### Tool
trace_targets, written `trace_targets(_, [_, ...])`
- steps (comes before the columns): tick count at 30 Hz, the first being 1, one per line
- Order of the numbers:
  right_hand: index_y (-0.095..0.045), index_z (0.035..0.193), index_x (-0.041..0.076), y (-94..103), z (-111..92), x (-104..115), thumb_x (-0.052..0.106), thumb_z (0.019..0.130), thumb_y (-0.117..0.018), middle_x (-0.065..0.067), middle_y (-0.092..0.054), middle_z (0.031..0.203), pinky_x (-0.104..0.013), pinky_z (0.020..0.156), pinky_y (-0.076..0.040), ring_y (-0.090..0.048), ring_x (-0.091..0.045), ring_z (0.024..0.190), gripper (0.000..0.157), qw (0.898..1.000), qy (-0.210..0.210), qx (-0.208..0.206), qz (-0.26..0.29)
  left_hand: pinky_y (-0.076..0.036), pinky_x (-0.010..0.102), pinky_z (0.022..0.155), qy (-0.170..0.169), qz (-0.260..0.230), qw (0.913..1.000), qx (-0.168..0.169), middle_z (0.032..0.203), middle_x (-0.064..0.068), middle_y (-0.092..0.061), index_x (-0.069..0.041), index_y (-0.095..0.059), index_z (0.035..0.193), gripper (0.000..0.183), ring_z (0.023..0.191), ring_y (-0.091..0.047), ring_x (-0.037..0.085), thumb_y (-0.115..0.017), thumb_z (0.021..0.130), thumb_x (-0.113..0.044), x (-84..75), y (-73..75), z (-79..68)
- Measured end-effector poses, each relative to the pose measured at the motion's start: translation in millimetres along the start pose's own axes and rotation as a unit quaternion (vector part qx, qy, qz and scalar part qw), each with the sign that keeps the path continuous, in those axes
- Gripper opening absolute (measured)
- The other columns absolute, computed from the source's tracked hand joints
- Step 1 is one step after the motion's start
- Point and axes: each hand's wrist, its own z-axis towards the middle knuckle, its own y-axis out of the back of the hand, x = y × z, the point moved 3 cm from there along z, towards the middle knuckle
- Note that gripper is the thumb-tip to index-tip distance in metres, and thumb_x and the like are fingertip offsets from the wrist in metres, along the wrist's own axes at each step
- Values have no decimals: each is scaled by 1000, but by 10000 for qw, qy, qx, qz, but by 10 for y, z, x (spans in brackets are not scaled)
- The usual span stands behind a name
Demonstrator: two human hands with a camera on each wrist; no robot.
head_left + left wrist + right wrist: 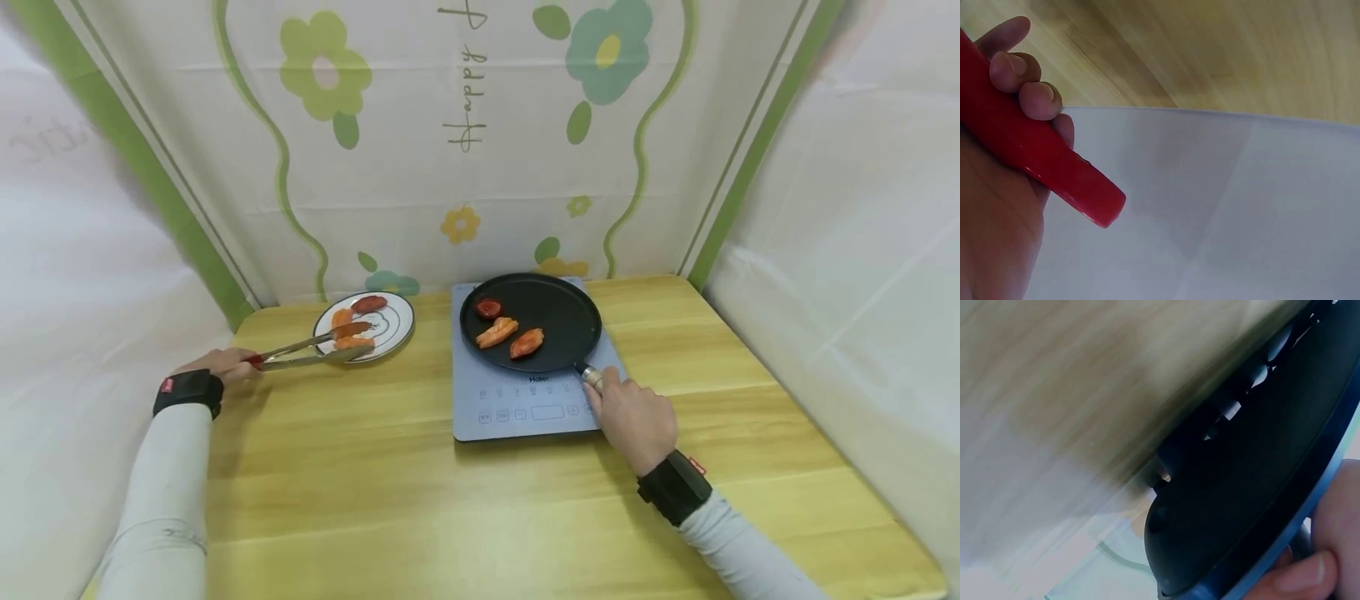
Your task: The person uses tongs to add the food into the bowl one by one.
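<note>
The cooktop (517, 404) reads "Haier"; the backdrop cloth (408, 125), "Happy".

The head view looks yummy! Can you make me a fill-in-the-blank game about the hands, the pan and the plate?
1. The left hand holds the red-handled ____.
2. The right hand grips the black pan by its ____.
3. In the pan lie ____ pieces of food.
4. In the head view, the white plate is to the ____ of the pan.

Missing words: tongs; handle; three; left.
</note>
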Motion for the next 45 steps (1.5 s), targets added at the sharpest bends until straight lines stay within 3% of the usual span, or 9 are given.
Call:
trace_targets(5, [-47, 78, 6, -24, -30, 14, 38, 98, -76, 2, -30, 50, -30, 37, -18, -33, -17, 37, 47, 9999, 61, -102, -14, -50, 44, 74, 390, -141, 9989, 195, 118, 34, -66, 9, -61, 127, 55, 97, -65, 42, -54, 92, -33, -53, 2, -72])
trace_targets(9, [-47, 77, 6, -36, -17, 2, 38, 97, -76, 1, -32, 50, -31, 37, -19, -33, -17, 37, 48, 9997, 98, -217, -31, -43, 38, 65, 562, 111, 9983, 52, 93, 19, -66, 2, -63, 111, 48, 79, -58, 30, -51, 98, -42, -49, 57, -31])
trace_targets(16, [-47, 79, 6, -51, 1, -14, 39, 99, -74, 0, -34, 51, -31, 36, -20, -35, -17, 38, 47, 10000, 0, -32, 13, -39, 35, 63, 375, 521, 9977, -219, 82, 9, -60, -7, -63, 98, 42, 75, -54, 25, -48, 101, -47, 12, 105, 136])
trace_targets(21, [-47, 79, 6, -48, -3, -4, 38, 99, -74, 0, -33, 51, -31, 36, -20, -34, -17, 38, 47, 10000, 28, -48, 15, -38, 34, 62, 427, 401, 9982, -135, 80, 7, -57, -4, -67, 101, 42, 73, -51, 23, -49, 100, -41, -138, 136, 49])
trace_targets(25, [-47, 79, 5, -37, 0, 0, 38, 99, -74, 0, -33, 51, -31, 37, -19, -34, -17, 38, 47, 10000, 47, -72, -19, -43, 38, 67, 305, 400, 9987, -56, 93, 16, -63, 2, -67, 108, 45, 81, -56, 28, -48, 104, -39, -241, 142, -29])
trace_targets(32, [-46, 79, 5, -26, 17, -13, 37, 100, -73, 0, -32, 52, -30, 38, -19, -33, -17, 38, 47, 10000, 29, -79, 21, -34, 33, 63, 39, 38, 9996, 283, 77, 4, -48, -11, -51, 80, 36, 69, -45, 20, -48, 106, -36, -259, -64, 35])
trace_targets(38, [-47, 79, 5, -7, 17, -11, 36, 99, -74, 0, -32, 52, -30, 38, -19, -34, -17, 39, 46, 10000, -42, -21, 78, -34, 28, 54, -79, -858, 9935, 743, 65, -6, -41, -10, -52, 77, 38, 56, -38, 11, -47, 112, -27, -382, -294, 78])
trace_targets(42, [-48, 80, 5, -9, 15, -9, 37, 100, -73, 0, -32, 53, -31, 38, -20, -35, -17, 39, 46, 9999, -67, 49, 93, -34, 29, 55, -282, -789, 9953, 487, 64, -7, -38, -13, -49, 75, 41, 56, -36, 10, -48, 113, -29, -444, -381, -1])
trace_targets(45, [-48, 80, 5, -17, 12, -12, 37, 100, -73, 0, -32, 52, -31, 38, -20, -34, -17, 39, 46, 10000, -51, 25, 60, -32, 30, 55, -633, -782, 9949, 103, 65, -8, -38, -16, -46, 72, 45, 56, -37, 11, -49, 113, -36, -353, -505, 15])
